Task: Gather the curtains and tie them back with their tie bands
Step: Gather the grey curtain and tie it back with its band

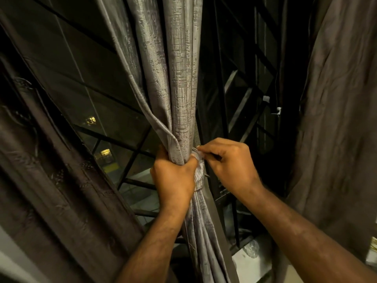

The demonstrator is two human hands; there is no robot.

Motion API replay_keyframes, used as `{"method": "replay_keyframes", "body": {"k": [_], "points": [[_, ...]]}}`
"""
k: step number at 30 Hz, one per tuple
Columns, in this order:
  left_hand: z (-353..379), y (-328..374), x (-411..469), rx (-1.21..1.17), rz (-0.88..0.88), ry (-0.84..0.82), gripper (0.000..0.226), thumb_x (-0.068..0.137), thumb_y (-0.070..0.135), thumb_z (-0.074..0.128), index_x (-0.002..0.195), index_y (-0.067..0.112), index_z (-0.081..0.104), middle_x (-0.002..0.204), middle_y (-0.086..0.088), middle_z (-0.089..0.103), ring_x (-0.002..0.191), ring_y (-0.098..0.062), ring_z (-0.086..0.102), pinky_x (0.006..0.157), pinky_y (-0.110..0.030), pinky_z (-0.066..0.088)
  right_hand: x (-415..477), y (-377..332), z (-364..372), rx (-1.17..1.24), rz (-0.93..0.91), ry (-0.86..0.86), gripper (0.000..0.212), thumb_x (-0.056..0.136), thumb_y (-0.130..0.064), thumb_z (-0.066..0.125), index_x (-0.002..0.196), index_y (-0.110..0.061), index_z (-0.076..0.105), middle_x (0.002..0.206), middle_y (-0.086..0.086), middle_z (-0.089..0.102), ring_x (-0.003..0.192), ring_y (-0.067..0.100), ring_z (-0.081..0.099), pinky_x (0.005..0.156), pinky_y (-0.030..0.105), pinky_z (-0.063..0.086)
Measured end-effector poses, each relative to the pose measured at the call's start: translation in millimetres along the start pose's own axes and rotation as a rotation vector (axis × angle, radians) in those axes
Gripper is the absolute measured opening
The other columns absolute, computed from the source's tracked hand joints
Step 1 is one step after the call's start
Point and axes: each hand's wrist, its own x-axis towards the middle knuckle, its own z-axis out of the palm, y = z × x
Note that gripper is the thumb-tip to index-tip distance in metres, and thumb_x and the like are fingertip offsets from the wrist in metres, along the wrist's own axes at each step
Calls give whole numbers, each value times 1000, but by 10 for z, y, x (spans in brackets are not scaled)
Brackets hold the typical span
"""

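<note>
Two hands [173, 176] [230, 164], one curtain [179, 82], one band [199, 177].

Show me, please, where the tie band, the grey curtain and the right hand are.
tie band [199, 178]: head view, the stretch wrapped round the curtain.
grey curtain [181, 88]: head view, gathered folds above the band.
right hand [230, 162]: head view, back of the hand.

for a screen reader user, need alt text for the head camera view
A person's left hand grips a gathered grey curtain while the right hand pinches its tie band beside the bunch. Dark window bars stand behind.
</note>
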Motion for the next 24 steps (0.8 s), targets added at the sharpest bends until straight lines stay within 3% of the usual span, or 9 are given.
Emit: {"method": "replay_keyframes", "body": {"k": [6,11,15,17,21,24], "points": [[26,-28,14,-116,-44,-26,32,66,5,84,78,30,67,79,12,74,77,-4,73,71,-34,62,-126,-22,-41,-85,-137,-4,20,84,-1,75,102,-9,78,97,3,74,88,16,73,72,34,62],[52,-71,34,-197,-121,-29,31,63,9,84,92,15,74,84,3,77,80,-13,75,72,-46,62,-229,-28,24,-281,-218,3,28,92,-18,55,105,-5,76,99,8,74,88,24,72,67,38,62],[36,-44,14,-278,-167,-50,33,67,1,82,97,11,74,88,-1,77,83,-18,75,75,-48,61,-280,73,45,-273,-226,11,25,84,-4,74,110,-3,74,108,11,73,98,25,71,76,36,62],[30,-9,-3,-328,-171,-57,32,68,-4,80,94,14,75,88,-2,77,83,-20,75,76,-49,61,-326,115,78,-239,-207,1,29,87,-2,71,116,-3,72,118,13,69,108,25,69,86,36,60],[33,-15,-22,-338,-184,-78,36,61,4,83,92,19,75,92,-1,77,87,-22,75,80,-51,60,-413,126,142,123,3,-65,38,89,5,52,119,-6,72,133,7,58,126,16,57,106,27,47],[42,-24,-24,-254,-156,-56,40,57,16,89,93,24,72,88,9,76,86,-11,74,80,-44,61,-313,119,37,749,486,-147,40,87,17,51,109,-5,76,122,8,70,117,14,65,101,29,51]]}}
